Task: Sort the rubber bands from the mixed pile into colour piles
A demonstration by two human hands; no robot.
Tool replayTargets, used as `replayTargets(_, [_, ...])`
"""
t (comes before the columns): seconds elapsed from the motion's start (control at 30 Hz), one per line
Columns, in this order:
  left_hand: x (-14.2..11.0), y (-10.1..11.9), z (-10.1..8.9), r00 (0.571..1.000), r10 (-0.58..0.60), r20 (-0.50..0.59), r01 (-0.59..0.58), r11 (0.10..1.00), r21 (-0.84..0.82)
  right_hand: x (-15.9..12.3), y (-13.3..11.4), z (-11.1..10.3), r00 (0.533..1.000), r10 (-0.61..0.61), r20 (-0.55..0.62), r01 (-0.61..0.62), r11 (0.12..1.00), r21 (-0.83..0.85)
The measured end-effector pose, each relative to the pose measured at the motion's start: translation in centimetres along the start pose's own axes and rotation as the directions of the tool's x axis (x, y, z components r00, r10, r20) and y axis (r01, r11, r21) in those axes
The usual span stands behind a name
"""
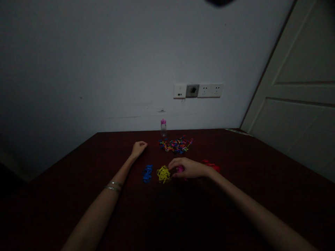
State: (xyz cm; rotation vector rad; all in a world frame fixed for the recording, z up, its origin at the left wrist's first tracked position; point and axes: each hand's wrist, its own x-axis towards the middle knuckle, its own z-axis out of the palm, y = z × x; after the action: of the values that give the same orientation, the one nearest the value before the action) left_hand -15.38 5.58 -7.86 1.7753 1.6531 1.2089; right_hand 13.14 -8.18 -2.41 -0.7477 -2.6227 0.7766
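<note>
My right hand [190, 168] reaches in over the table, palm down, thumb and fingers curved and apart. Its fingertips are at the right edge of a pile of small yellow loops [163, 174]. Beneath the palm, partly hidden, lies a pink pile [180, 169]. Small blue loops [147, 173] form a pile left of the yellow one. Behind my right wrist shows a red pile [215, 167], partly covered. My left hand [139, 149] rests on the table with fingers curled in, and nothing shows in it. Whether the loops are rubber bands or clips is too dim to tell.
A mixed heap of multicoloured loops [176, 145] lies toward the back of the dark red table [131, 216]. Behind it stands a clear bottle with a pink top [163, 128], close to the wall. Sockets [209, 90] sit on the wall, and a panelled door [298, 87] is at right.
</note>
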Motion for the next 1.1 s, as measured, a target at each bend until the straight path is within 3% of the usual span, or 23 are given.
replayTargets(0.13, [0.2,-0.3,0.1,1.0,0.017,0.002,-0.017,1.0,0.021,0.0,0.3,-0.1,0.999,0.001,-0.041,0.0,1.0,0.015])
replayTargets(0.27, [0.2,-0.4,0.1,1.0,0.014,0.008,-0.014,0.999,0.029,-0.6,1.4,-1.4,0.98,0.027,-0.199,-0.021,0.999,0.031])
replayTargets(0.47, [0.1,-0.4,0.1,1.0,0.016,0.008,-0.016,1.0,0.027,-2.9,5.9,-4.4,0.876,0.157,-0.457,-0.141,0.988,0.071])
replayTargets(0.63, [0.1,-0.4,0.1,1.0,0.008,0.016,-0.008,1.0,0.019,-6.1,11.6,-5.7,0.701,0.326,-0.634,-0.311,0.94,0.14])
replayTargets(0.7, [0.2,-0.4,0.1,1.0,0.002,0.021,-0.003,1.0,0.011,-7.6,13.7,-5.9,0.608,0.404,-0.683,-0.391,0.902,0.186])
replayTargets(0.93, [0.4,-0.7,0.1,1.0,-0.006,0.022,0.006,1.0,0.018,-11.4,18.2,-5.4,0.371,0.553,-0.746,-0.535,0.784,0.315])
replayTargets(1.0, [0.3,-0.7,0.1,1.0,-0.009,0.019,0.009,1.0,0.019,-11.5,18.4,-5.2,0.36,0.554,-0.751,-0.545,0.778,0.312])
replayTargets(1.1, [0.1,-0.4,0.0,1.0,-0.015,0.018,0.014,1.0,0.02,-11.1,18.1,-5.0,0.423,0.498,-0.757,-0.558,0.801,0.215])
